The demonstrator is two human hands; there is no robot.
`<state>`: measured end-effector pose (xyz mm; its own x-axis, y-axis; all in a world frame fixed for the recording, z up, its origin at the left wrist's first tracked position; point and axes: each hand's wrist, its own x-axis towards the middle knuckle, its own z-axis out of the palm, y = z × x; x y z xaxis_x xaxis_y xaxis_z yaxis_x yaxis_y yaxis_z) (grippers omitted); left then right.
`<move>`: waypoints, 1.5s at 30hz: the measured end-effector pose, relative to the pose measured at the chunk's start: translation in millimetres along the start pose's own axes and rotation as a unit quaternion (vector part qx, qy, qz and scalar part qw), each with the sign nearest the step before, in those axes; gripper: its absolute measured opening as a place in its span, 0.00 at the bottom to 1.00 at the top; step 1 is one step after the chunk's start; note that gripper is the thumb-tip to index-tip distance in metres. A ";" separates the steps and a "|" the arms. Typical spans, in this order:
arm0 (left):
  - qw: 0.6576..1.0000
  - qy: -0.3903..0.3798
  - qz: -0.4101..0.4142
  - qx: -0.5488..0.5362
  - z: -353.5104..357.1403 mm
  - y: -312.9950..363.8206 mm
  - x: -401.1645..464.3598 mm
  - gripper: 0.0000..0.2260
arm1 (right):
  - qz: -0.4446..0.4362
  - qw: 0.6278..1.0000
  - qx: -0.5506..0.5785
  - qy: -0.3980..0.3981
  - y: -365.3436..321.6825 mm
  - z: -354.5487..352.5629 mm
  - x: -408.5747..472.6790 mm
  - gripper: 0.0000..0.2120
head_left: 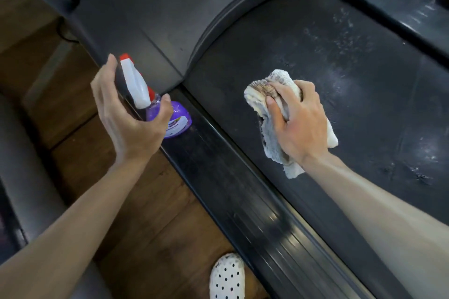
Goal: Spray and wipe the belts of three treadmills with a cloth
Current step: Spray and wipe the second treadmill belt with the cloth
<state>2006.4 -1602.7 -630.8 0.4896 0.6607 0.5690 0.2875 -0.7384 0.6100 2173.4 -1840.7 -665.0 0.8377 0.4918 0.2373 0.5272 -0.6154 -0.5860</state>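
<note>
My left hand point(126, 114) grips a spray bottle point(136, 85) with a white and red trigger head and purple liquid, held over the treadmill's left side rail. My right hand point(296, 121) presses a bunched, dirty white cloth point(261, 94) flat on the black treadmill belt point(340, 68), near its front end. Wet droplets and streaks glisten on the belt to the right of the cloth. Most of the cloth's middle is hidden under my fingers.
A ribbed black side rail point(243, 189) runs diagonally beside the belt. The grey motor cover point(158, 19) curves above the belt's front. Brown wooden floor point(145, 201) lies on the left, with my white perforated shoe point(227, 277) near the rail. Another machine's dark edge point(14, 153) sits far left.
</note>
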 end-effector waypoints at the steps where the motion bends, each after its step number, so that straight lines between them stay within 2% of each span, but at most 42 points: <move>1: 0.999 0.004 0.034 0.005 -2.5 9.0 2.2 0.34 | -0.003 1.000 -0.002 0.001 -0.8 -3.4 0.0 0.16; 4: 0.992 -0.011 0.121 -0.015 -1.8 47.0 5.8 0.31 | -0.009 1.000 -0.001 0.006 0.4 -20.3 -2.5 0.15; 7: 0.986 -0.079 0.134 -0.057 11.8 83.9 -1.6 0.28 | -0.001 1.000 -0.009 0.017 7.9 -40.9 -2.9 0.15; 10: 0.983 -0.134 0.088 -0.093 29.7 97.9 -15.9 0.26 | -0.005 0.999 -0.036 0.008 17.5 -51.6 2.8 0.14; 13: 0.978 -0.178 0.033 -0.108 48.1 83.2 -35.4 0.27 | -0.018 0.997 -0.071 -0.014 25.4 -43.4 15.2 0.14; 20: 0.963 -0.242 -0.097 -0.073 89.4 24.4 -56.0 0.35 | -0.030 0.994 -0.099 -0.045 14.0 39.9 59.5 0.17; 23: 0.957 -0.253 -0.124 -0.062 107.1 -4.7 -52.2 0.36 | -0.027 0.992 -0.105 -0.060 13.9 81.8 77.3 0.18; 26: 0.956 -0.270 -0.107 -0.051 121.4 -22.6 -53.2 0.38 | -0.015 0.983 -0.134 -0.125 23.1 115.0 91.6 0.19; 30: 0.949 -0.279 -0.115 -0.087 136.5 -26.1 -60.3 0.40 | -0.065 0.964 -0.162 -0.200 41.6 138.6 88.9 0.24; 33: 0.952 -0.268 -0.097 -0.113 141.4 -29.1 -59.6 0.44 | -0.121 0.956 -0.178 -0.197 55.4 154.6 74.5 0.26; 38: 0.956 -0.263 -0.091 -0.095 146.4 -45.9 -59.2 0.46 | -0.130 0.955 -0.189 -0.190 43.0 181.1 103.6 0.25; 42: 0.955 -0.266 -0.096 -0.092 147.4 -44.3 -67.8 0.43 | -0.202 0.941 -0.187 -0.198 9.5 204.1 123.1 0.23; 45: 0.953 -0.263 -0.097 -0.113 145.6 -44.5 -72.6 0.43 | -0.232 0.935 -0.179 -0.198 13.7 204.9 119.1 0.22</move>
<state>2078.0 -1637.5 -779.5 0.8075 0.5785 0.1154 0.2579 -0.5222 0.8129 2251.2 -1664.4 -803.5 0.4261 0.9030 0.0543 0.8940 -0.4111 -0.1783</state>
